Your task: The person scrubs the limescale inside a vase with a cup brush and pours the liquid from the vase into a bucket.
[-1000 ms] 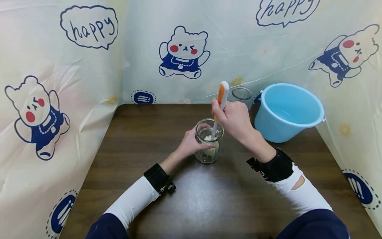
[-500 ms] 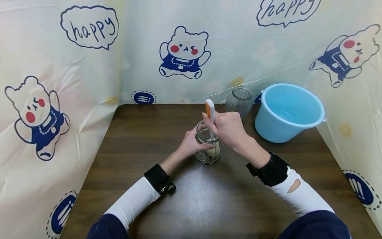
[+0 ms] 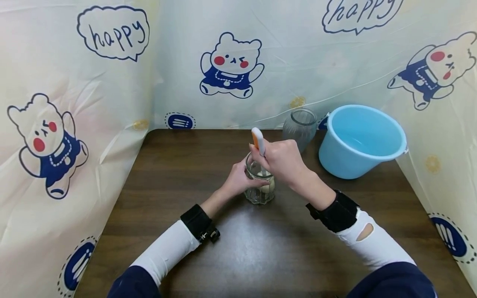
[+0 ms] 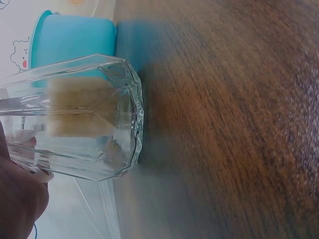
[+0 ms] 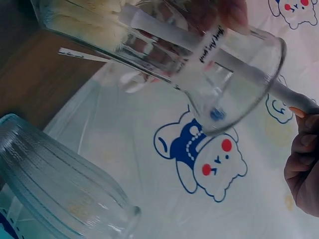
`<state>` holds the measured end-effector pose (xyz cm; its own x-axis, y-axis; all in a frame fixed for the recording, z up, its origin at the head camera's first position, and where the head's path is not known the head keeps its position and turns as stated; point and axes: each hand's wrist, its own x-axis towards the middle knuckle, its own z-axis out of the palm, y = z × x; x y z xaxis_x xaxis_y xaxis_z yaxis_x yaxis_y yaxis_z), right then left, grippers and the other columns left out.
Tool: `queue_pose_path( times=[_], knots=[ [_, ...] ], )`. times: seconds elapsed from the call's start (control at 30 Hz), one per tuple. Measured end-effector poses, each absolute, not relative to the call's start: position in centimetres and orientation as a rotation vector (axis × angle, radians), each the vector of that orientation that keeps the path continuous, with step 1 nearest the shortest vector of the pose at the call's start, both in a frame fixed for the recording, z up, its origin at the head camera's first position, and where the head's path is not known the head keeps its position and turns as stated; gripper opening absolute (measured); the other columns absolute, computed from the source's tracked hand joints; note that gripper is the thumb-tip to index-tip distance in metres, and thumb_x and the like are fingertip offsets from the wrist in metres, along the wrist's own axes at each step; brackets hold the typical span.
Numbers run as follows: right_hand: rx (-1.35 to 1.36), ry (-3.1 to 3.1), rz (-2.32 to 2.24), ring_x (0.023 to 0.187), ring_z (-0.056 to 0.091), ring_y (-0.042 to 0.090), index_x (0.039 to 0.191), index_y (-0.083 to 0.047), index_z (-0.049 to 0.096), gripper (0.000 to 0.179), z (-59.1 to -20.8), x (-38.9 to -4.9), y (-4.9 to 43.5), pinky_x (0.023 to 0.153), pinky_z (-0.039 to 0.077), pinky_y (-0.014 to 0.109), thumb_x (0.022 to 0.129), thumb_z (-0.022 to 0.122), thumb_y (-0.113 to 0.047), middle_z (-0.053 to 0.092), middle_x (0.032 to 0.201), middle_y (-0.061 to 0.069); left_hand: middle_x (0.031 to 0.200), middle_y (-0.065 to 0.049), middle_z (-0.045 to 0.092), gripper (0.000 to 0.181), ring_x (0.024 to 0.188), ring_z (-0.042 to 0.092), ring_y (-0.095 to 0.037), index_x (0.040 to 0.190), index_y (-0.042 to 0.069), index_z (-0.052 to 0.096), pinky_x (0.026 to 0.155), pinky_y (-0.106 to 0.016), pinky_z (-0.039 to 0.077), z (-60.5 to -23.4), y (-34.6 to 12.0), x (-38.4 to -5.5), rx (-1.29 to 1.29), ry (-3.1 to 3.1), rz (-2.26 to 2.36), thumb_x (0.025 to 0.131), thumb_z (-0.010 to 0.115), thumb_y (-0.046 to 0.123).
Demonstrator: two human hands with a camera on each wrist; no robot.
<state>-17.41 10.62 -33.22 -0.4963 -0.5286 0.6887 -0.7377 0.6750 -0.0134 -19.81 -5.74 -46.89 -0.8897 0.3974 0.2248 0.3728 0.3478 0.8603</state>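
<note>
The left hand (image 3: pixel 237 179) is wrapping fingers and thumb around a glass jar (image 3: pixel 257 196) on the table (image 3: pixel 186 169), probably keeping it steady. The right hand (image 3: pixel 286 162) is curling its fingers around a brush (image 3: pixel 258 140), whose sponge (image 4: pixel 82 107) is sitting inside the jar. A vase (image 3: pixel 299 128) and a bucket (image 3: pixel 350 161) are standing farther right, likely within reach.

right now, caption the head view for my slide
Left hand grips a glass jar; right hand holds a brush reaching inside.
</note>
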Motion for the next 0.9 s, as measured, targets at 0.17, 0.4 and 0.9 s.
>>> queue_pose_path(
  times=[0.17,0.4,0.9],
  knots=[
    [0.977,-2.15,0.443,0.032,0.036,0.013,0.057,-0.01,0.048,0.041,-31.6,-17.4,10.8,0.032,0.027,0.029,0.094,0.056,-0.026,0.04,0.041,0.0,0.125,-0.007,0.065,0.075,0.106,0.061,-0.017,0.133,0.016,0.054,0.09,-0.041,0.052,-44.5,-5.5,-18.7,0.738,2.549,1.67,0.068,0.087,0.031],
    [0.964,-2.139,0.433,0.032,0.037,0.014,0.062,-0.006,0.054,0.034,-32.9,-18.0,11.0,0.031,0.028,0.029,0.092,0.06,-0.023,0.043,0.041,0.001,0.12,-0.011,0.067,0.071,0.106,0.062,-0.026,0.13,0.013,0.055,0.088,-0.042,0.052,-44.2,-5.6,-18.3,0.752,2.537,1.683,0.069,0.086,0.028],
    [0.963,-2.038,0.459,0.035,0.048,0.018,0.071,0.0,0.064,0.024,-34.4,-18.6,11.5,0.032,0.034,0.029,0.087,0.064,-0.017,0.056,0.045,0.006,0.117,0.001,0.068,0.077,0.099,0.062,-0.009,0.131,0.026,0.054,0.086,-0.036,0.054,-47.3,-5.5,-20.0,0.734,2.535,1.702,0.064,0.086,0.046]
  ],
)
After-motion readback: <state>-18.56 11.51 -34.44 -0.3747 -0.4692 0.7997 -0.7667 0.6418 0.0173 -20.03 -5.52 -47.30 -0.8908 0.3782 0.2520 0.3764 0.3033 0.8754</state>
